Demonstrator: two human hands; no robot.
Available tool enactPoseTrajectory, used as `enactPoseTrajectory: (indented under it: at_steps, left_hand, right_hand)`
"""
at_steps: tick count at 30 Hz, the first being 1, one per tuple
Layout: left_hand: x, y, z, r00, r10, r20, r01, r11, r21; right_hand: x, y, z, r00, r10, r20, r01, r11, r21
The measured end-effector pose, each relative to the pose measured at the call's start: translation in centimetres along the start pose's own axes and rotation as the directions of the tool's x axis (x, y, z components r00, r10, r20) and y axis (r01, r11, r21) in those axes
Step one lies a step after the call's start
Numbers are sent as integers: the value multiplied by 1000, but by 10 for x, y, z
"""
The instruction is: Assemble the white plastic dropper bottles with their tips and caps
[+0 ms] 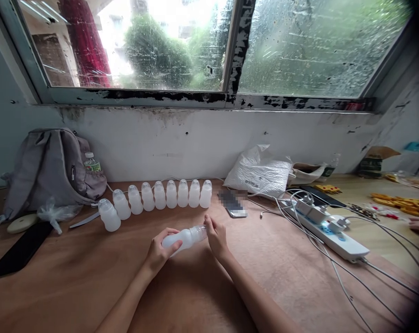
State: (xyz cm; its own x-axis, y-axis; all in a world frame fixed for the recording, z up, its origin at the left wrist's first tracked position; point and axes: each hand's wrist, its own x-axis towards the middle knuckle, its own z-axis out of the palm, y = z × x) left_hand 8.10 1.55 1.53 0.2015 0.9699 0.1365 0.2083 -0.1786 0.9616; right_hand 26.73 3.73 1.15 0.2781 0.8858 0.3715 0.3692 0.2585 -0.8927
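A frosted white baby bottle (183, 240) is held lying tilted above the table, its clear cap (197, 232) pointing right. My left hand (161, 249) is closed round the bottle's body, thumb on the near side. With bent fingers, my right hand (215, 237) grips the end of the cap. Beyond my hands, several similar baby bottles (160, 196) stand upright in a curved row, each with a clear top. The closest of them, a bottle (109, 216) at the row's left end, leans slightly in view.
A grey backpack (53, 166), a plastic bag (58, 212) and a black flat object (20, 249) lie left. Behind my right hand are a phone (234, 206) and a silver parcel (258, 173). A power strip (334, 233) with trailing cables occupies the right, near yellow parts (400, 202).
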Motion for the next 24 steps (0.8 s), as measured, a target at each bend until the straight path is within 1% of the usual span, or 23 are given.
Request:
enactPoseTrajectory:
  at_steps: [5, 11, 16, 20, 24]
  left_hand:
    - [-1, -1, 1, 999, -34, 30, 36, 997, -73]
    - [-2, 2, 2, 994, -63, 87, 78, 980, -181]
    - [-4, 2, 6, 990, -111, 81, 127, 965, -229]
    - [-8, 6, 11, 987, -147, 62, 159, 943, -292]
    - [-8, 7, 13, 991, -121, 51, 131, 944, -304]
  right_hand:
    - [-4, -2, -1, 998, -60, -23, 59, 998, -27]
    - [-7, 11, 4, 985, -166, -56, 167, 986, 6]
    - [-13, 18, 8, 970, -234, -68, 237, 970, 46]
    - [-17, 21, 11, 968, -245, -54, 250, 962, 109]
    - [-18, 20, 12, 972, -235, 1, 231, 957, 173]
